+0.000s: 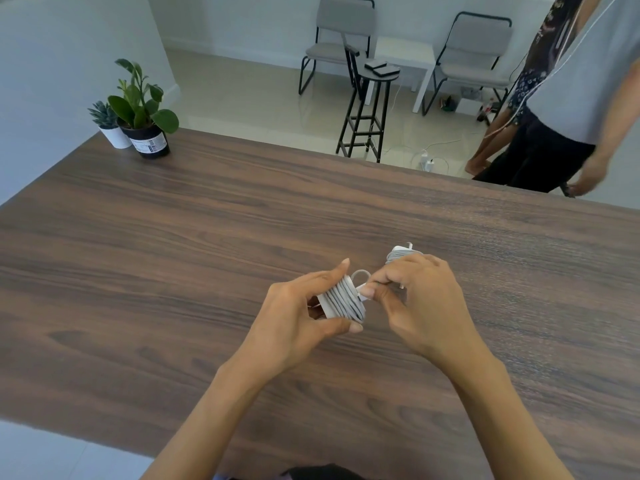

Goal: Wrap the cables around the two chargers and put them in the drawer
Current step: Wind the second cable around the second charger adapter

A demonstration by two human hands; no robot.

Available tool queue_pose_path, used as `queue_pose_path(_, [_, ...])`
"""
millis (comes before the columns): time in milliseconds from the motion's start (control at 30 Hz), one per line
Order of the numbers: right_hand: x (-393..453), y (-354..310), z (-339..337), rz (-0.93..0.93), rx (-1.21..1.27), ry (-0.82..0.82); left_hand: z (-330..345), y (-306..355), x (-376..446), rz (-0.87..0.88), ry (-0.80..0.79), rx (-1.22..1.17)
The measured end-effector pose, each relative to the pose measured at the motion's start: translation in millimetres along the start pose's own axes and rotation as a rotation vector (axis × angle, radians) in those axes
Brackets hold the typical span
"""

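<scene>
My left hand (pixel 298 313) grips a white charger (pixel 341 301) with its cable wound in many turns around the body. My right hand (pixel 415 299) pinches the loose cable end (pixel 362 289) right beside that charger. A second white charger (pixel 401 252), also wound with cable, lies on the wooden table (pixel 173 254) just behind my right hand, partly hidden by its fingers. No drawer is in view.
Two potted plants (pixel 138 109) stand at the table's far left corner. A person (pixel 568 98) stands beyond the far right edge. Past the table are a black stool (pixel 367 109), two grey chairs (pixel 339 36) and cables on the floor.
</scene>
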State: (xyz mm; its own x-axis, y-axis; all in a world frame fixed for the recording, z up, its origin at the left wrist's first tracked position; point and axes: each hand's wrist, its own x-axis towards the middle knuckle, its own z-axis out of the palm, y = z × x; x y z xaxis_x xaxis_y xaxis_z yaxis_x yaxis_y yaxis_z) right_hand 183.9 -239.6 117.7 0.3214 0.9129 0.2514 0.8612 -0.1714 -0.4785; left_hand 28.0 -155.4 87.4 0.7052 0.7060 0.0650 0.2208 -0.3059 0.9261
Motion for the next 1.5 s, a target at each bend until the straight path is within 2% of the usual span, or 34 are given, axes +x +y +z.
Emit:
queue_pose_path(267, [1.0,-3.2,3.7,0.094,0.089,0.072,6.9,1.1,0.6,0.019,0.062,-0.005])
queue_pose_path(467, [1.4,-1.7,1.8,0.257,0.304,-0.055,4.7,1.8,-0.2,0.003,0.061,-0.009])
queue_pose_path(567, [1.4,-2.8,1.6,0.281,0.3,-0.08,3.4,2.0,0.1,-0.013,0.052,-0.002])
queue_pose_path(767, [0.7,-7.4,6.6,0.113,0.062,0.086,4.9,4.3,2.7,-0.028,0.034,0.033])
queue_pose_path(900, [-1.0,-5.8,12.1,0.08,0.046,0.131,8.3,6.1,2.7,-0.038,0.046,0.049])
queue_pose_path(1000, [-0.6,-5.9,13.7,0.159,0.167,0.158,8.4,7.1,4.0,-0.056,0.071,0.021])
queue_pose_path(1133, [-2.5,-8.6,21.5,0.306,0.449,0.229,8.2,8.8,6.1,-0.094,0.103,-0.031])
queue_pose_path(1300, [-12.9,-15.2,29.1,0.299,0.706,0.251,11.0,5.3,4.1,-0.117,0.133,-0.059])
queue_pose_path(1500, [-11.7,-14.1,27.4,0.436,0.897,0.381,11.9,7.5,2.2,-0.113,0.13,-0.066])
